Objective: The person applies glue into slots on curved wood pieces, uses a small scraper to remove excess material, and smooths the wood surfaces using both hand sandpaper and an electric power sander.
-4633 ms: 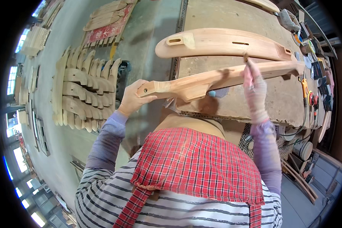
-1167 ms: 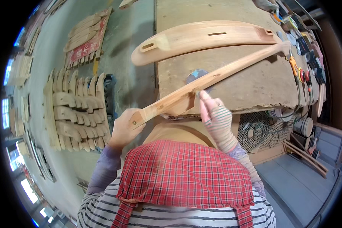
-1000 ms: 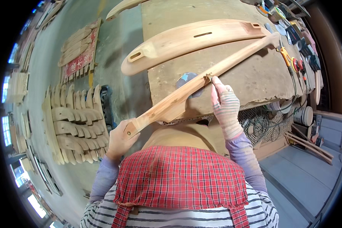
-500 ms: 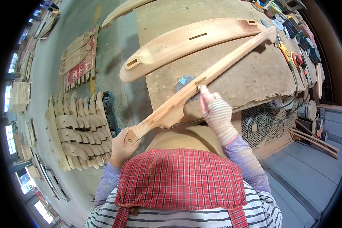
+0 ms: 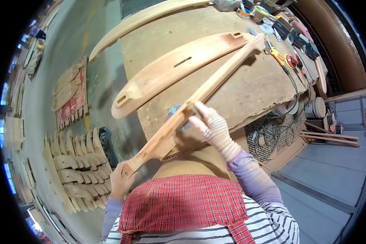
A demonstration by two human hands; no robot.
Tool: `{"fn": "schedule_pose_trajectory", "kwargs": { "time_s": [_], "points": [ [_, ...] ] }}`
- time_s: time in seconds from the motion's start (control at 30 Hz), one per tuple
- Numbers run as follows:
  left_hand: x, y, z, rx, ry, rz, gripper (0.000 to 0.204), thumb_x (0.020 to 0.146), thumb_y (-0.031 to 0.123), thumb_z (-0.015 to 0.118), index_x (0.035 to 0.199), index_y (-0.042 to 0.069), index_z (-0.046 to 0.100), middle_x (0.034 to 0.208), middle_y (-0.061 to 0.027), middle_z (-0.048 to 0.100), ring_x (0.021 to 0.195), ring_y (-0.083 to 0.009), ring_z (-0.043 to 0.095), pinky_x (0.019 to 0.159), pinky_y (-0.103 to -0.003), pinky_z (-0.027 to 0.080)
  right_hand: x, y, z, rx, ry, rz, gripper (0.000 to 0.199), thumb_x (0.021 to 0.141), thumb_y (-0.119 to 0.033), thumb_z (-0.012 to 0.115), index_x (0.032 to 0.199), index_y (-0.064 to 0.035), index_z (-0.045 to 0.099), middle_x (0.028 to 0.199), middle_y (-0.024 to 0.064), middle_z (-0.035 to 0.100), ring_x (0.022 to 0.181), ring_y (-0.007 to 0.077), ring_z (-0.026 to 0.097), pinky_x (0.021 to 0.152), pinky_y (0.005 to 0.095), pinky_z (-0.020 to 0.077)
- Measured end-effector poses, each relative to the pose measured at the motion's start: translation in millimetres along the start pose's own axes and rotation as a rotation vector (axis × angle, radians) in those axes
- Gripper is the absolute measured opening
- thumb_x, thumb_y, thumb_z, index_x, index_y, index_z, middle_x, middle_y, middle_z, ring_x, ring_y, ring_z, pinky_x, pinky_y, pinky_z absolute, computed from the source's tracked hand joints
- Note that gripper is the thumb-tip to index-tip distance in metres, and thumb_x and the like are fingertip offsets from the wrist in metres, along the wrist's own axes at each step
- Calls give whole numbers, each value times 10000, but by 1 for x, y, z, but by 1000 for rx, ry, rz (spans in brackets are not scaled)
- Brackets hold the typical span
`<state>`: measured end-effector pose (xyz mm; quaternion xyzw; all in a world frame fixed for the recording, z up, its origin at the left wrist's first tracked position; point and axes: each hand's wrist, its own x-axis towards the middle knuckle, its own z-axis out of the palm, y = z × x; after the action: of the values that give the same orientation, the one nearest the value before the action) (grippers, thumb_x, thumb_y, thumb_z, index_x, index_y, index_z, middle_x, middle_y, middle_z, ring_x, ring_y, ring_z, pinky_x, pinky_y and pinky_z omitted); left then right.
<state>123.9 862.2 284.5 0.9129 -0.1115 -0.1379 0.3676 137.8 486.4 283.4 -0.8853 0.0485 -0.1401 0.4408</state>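
A long, narrow wooden piece (image 5: 199,97) lies slanted across the workbench (image 5: 248,93), and its near end sticks out over the bench edge. My bare left hand (image 5: 120,184) grips that near end. My gloved right hand (image 5: 213,128) rests on the middle of the piece. Its fingertips pinch what looks like a small grey scrap of sandpaper (image 5: 196,107) against the wood. A blue-grey object (image 5: 174,111) shows just under the piece at the bench edge.
A wide curved board with a slot (image 5: 179,67) lies behind the piece, and another long curved board (image 5: 146,18) lies beyond it. An orange tool (image 5: 286,61) and clutter line the bench's far right. Buckets (image 5: 313,107) stand below. Shaped wooden parts (image 5: 75,164) are stacked on the floor to the left.
My right hand has slid back and forth along the wooden piece and now sits near its middle. My left hand has kept hold of the near end, which has swung lower left.
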Motion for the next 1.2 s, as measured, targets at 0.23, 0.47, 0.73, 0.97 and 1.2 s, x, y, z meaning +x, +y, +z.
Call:
{"fn": "schedule_pose_trajectory", "kwargs": {
  "time_s": [0.23,0.47,0.73,0.97,1.2],
  "points": [
    [10,1,-1,34,13,-75,461,686,72,797,1102,24,604,963,-117,670,869,-208,659,801,-312,510,105,87,-38,-396,180,-415,460,789,5,639,1236,-78,569,960,94,608,939,284,577,817,357,499],
    [38,32,-3,309,32,-217,439,702,202,802,1069,43,621,953,-112,659,909,-294,632,825,-404,491,142,148,-66,-342,-125,-222,347,849,-87,607,1187,-33,549,881,161,598,833,350,592,730,414,526],
    [209,180,169,664,-69,243,875,601,345,876,1301,14,469,1417,-211,429,1291,-396,417,1057,-471,353,152,118,-87,-235,-457,84,412,914,-143,524,1318,-88,463,970,187,611,874,357,645,762,455,559],
    [279,248,218,511,-270,44,601,705,253,738,1253,142,518,840,-207,676,805,-416,654,732,-503,513,170,167,-157,307,-134,6,344,958,-165,523,1293,-97,569,1042,154,657,896,293,646,805,383,526],
    [286,260,213,504,-310,42,594,690,238,738,1236,131,526,874,-217,667,833,-409,652,729,-486,516,184,299,-249,-152,290,150,443,966,-191,544,1387,-185,406,1069,164,654,873,341,658,697,424,522]
  ]
}}
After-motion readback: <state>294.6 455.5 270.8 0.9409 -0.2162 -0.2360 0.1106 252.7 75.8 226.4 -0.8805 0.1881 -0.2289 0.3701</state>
